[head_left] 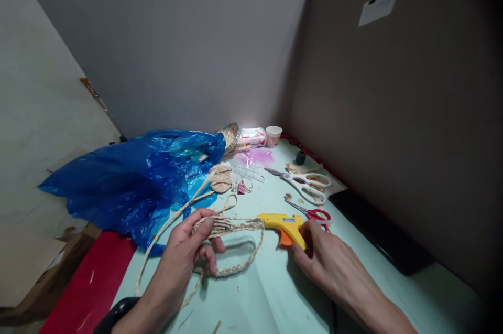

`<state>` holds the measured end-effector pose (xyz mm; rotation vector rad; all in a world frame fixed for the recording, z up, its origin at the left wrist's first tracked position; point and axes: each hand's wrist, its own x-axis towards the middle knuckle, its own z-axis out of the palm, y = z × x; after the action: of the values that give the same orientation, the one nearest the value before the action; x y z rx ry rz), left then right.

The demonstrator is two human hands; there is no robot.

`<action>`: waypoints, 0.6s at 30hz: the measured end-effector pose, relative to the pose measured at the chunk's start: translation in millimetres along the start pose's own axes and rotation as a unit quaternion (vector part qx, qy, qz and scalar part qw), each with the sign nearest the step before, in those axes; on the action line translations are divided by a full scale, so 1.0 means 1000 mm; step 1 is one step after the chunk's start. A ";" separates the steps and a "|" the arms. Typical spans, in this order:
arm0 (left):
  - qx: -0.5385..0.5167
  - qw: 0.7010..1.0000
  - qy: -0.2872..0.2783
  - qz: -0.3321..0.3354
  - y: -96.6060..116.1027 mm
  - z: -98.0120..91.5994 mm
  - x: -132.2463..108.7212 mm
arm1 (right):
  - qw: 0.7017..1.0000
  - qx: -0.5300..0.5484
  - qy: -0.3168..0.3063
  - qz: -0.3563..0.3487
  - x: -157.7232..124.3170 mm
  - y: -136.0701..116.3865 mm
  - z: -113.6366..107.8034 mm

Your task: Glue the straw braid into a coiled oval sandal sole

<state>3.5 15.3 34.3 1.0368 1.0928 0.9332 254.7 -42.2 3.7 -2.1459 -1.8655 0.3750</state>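
Note:
Between the thumb and fingers of my left hand (192, 245) is a flat coil of braided natural-fibre cord (220, 225). A loose length of the braid loops down below it toward the table. My right hand (326, 252) grips the handle of a yellow glue gun (283, 223) with an orange trigger, its front end pointing left. The gun's tip meets or lies just behind the braid; I cannot tell which. Farther back lies a round woven braid piece (220, 179), with long strands trailing left of my left hand.
A blue plastic bag (145, 176) spreads over the left side. White-handled scissors (304, 185) and red-handled scissors (314, 213) lie beyond the glue gun. A paper cup (273, 136) and a small basket (230, 136) stand at the back. A black flat object (377, 229) lies along the right wall.

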 end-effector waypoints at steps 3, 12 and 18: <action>-0.013 1.000 0.009 0.014 0.003 -0.003 -0.002 | 0.992 0.123 0.012 0.031 -0.001 0.004 0.002; -0.054 0.996 0.037 0.054 0.009 -0.005 -0.005 | 0.909 0.409 0.020 0.083 0.005 0.020 -0.011; -0.070 0.996 0.009 0.047 0.004 -0.004 -0.003 | 0.831 0.554 -0.051 0.018 -0.020 -0.008 -0.038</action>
<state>-0.8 14.7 38.6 0.9728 0.9868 1.0812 258.2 -62.7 42.3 -1.3259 -1.1106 1.2268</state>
